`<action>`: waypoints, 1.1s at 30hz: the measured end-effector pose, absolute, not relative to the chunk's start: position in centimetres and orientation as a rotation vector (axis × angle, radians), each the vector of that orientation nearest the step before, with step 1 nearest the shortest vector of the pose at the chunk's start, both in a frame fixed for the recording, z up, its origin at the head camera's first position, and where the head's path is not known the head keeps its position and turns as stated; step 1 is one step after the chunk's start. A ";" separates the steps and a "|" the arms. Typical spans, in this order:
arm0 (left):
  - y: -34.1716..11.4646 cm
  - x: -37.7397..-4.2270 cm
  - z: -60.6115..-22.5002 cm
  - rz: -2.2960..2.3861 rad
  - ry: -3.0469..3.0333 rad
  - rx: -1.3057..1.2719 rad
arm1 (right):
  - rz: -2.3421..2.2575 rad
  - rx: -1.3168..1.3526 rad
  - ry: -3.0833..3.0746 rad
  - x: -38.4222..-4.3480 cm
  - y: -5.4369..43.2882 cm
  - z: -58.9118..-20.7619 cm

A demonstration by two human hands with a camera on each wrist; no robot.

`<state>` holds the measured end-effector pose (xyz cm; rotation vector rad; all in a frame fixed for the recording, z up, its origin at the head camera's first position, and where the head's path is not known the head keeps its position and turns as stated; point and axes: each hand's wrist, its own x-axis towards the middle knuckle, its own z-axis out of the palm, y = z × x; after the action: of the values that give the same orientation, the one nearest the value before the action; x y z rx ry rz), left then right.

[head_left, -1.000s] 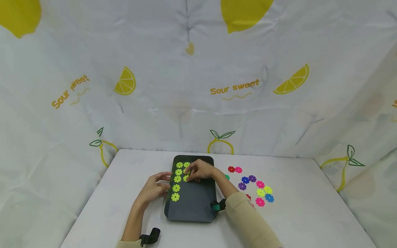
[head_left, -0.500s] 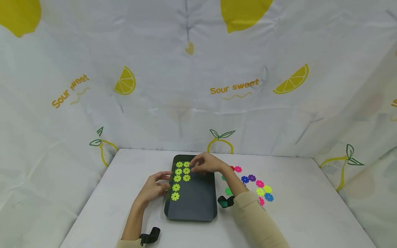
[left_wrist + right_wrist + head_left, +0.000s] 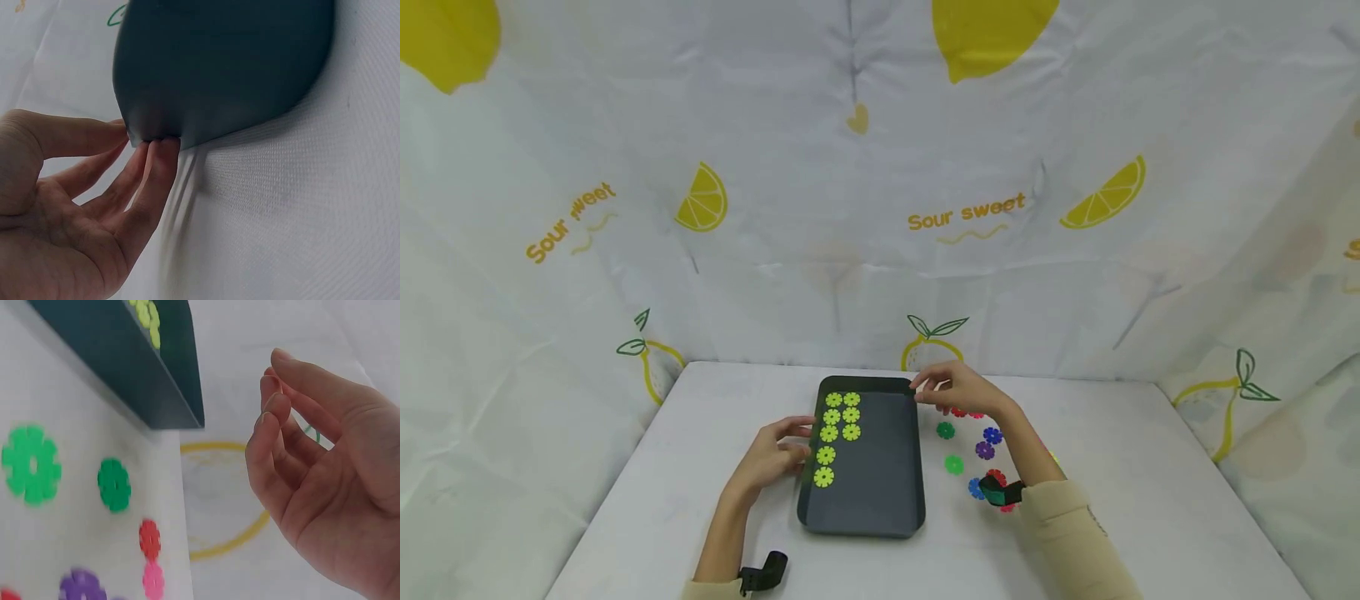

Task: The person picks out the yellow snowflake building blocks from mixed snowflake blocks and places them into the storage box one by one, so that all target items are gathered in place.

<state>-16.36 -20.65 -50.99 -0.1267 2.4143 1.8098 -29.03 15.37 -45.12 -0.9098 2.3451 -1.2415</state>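
A dark grey rectangular tray (image 3: 880,492) lies on the white table. Along its left side sit several yellow-green notched plastic discs (image 3: 825,455), in one long column and a shorter one beside it. My left hand (image 3: 771,458) holds the tray's left edge; in the left wrist view its thumb and fingertips meet the tray wall (image 3: 219,69). Past the tray's far right corner hovers my right hand (image 3: 955,387), fingers loosely bent with nothing between them. The right wrist view shows this empty hand (image 3: 331,462) apart from the tray's corner (image 3: 169,400).
Right of the tray lie scattered notched discs: dark green (image 3: 945,430), light green (image 3: 954,465), purple (image 3: 985,450), blue (image 3: 992,435), red and pink ones. My right forearm covers some of them. Behind the table hangs a white lemon-print cloth (image 3: 820,250).
My right hand has lifted off the second column of yellow-green discs and moved right, past the tray's far right rim. My left hand has stayed at the tray's left edge.
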 end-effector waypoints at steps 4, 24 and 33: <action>-20.6 -16.4 -50.9 1.810 2.418 -0.134 | -1.209 -0.865 2.376 -28.9 17.9 -45.0; -20.9 -16.4 -50.9 1.814 2.413 -0.119 | -1.081 -0.631 2.464 -25.8 30.9 -47.9; -20.9 -16.4 -51.0 1.818 2.412 -0.093 | -0.999 -0.563 2.513 -24.7 34.1 -49.8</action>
<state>-16.40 -20.93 -50.97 -0.0933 2.4125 1.8182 -24.75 34.13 -49.80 -0.5634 2.5126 -0.9993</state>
